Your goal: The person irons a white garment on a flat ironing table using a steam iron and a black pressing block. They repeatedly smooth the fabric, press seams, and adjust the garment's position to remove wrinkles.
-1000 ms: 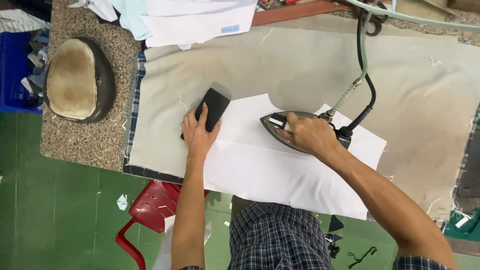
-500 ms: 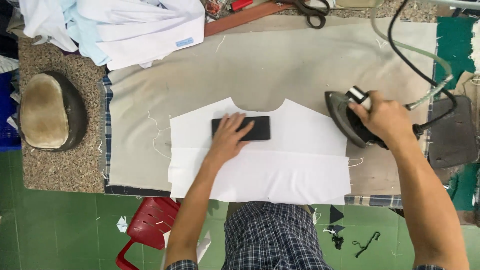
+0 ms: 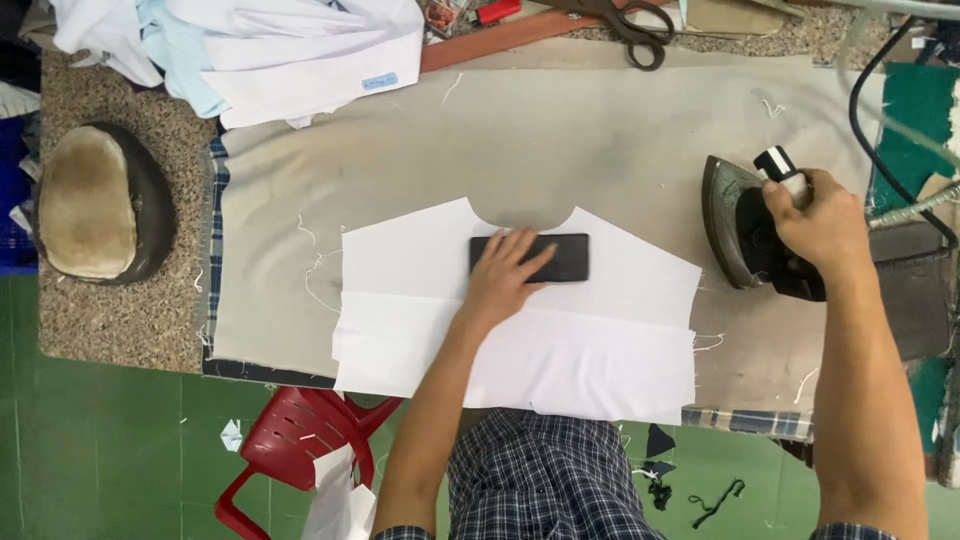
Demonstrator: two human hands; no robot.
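Left hand [image 3: 505, 272] flat, open, pressing black block [image 3: 545, 257] lengthwise on white fabric panel [image 3: 520, 330]; right hand [image 3: 815, 220] closed around iron [image 3: 745, 235] handle, well right.

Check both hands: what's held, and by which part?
Right hand grips the iron by its top handle. Left hand holds nothing; it presses flat on the black block atop the white fabric.

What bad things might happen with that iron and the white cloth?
The right hand holds the iron near the table's right end, where its cord loops; a snag might tug it. The left hand presses a black block on the white fabric; an iron pass close by might burn fingers.
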